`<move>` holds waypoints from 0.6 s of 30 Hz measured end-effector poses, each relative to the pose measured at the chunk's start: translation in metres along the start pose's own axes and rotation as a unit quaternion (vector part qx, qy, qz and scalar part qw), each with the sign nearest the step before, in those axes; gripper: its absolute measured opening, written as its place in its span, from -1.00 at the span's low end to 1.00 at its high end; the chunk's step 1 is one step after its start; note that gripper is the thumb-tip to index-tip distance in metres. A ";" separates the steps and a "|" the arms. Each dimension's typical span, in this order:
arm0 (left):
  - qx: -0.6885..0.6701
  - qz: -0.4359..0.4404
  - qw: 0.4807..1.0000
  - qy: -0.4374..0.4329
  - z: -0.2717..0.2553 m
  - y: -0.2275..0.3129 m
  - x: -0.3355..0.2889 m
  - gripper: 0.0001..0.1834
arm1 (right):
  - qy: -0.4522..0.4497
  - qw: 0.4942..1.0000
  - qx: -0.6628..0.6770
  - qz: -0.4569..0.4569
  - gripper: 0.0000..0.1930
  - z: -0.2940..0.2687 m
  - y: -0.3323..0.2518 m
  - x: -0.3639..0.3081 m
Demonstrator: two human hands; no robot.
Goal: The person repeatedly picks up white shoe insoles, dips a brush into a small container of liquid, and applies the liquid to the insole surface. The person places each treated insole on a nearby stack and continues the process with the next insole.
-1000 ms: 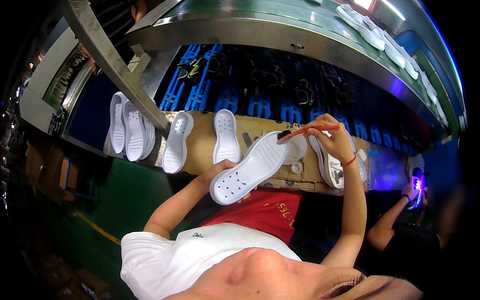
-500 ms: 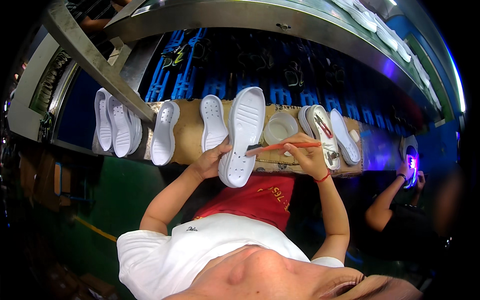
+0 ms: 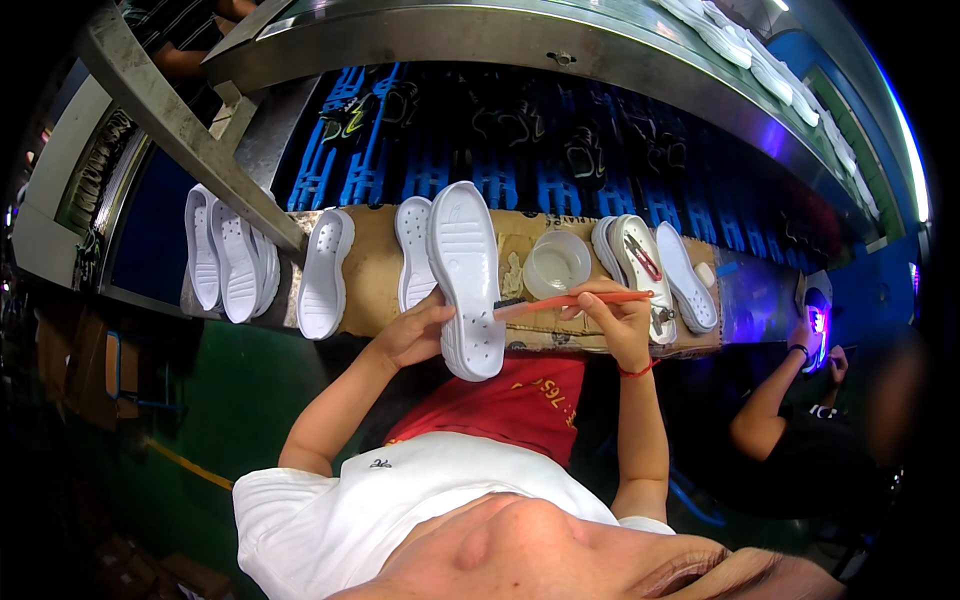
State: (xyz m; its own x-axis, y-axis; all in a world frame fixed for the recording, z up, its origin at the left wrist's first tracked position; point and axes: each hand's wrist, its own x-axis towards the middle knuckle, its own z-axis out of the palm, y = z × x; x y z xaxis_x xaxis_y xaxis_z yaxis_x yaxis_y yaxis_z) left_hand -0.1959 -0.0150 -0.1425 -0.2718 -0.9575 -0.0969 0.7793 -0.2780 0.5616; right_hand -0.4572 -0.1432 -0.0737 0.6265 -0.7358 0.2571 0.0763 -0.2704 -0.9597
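White sole (image 3: 466, 270) held up in front of the cardboard (image 3: 374, 262) on the table (image 3: 748, 308); left hand's (image 3: 416, 333) grip closed on its left edge. Right hand's (image 3: 618, 318) grip pinches an orange brush (image 3: 575, 302), bristles at sole's right edge. Tub (image 3: 538, 283) just beyond brush; other soles (image 3: 324, 275) on both sides

My sole (image 3: 466, 260) is white, my brush (image 3: 560, 302) orange with dark bristles (image 3: 508, 304), my wristband (image 3: 637, 372) red, my shirt (image 3: 440, 480) white, my lap cloth (image 3: 495, 410) red with yellow print, the cardboard (image 3: 378, 250) brown.
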 end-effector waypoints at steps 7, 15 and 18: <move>-0.004 -0.009 1.000 0.010 -0.007 -0.001 -0.006 -0.21 | 0.085 0.994 0.057 0.040 -0.84 -0.003 0.004 -0.012; 0.016 0.002 0.999 0.031 -0.007 -0.004 -0.007 -0.29 | 0.090 0.994 0.046 0.033 -0.83 -0.004 0.001 -0.013; 0.009 0.009 0.999 0.039 -0.008 -0.005 -0.006 -0.29 | 0.089 0.994 0.043 0.038 -0.83 -0.002 0.001 -0.013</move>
State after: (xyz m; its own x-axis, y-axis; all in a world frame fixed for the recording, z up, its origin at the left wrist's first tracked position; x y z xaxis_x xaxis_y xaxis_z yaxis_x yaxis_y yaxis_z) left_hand -0.1940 -0.0081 -0.1512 -0.2125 -0.9654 -0.1509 0.7725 -0.2605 0.5791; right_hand -0.4673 -0.1351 -0.0773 0.4855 -0.8527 0.1928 0.1050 -0.1620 -0.9812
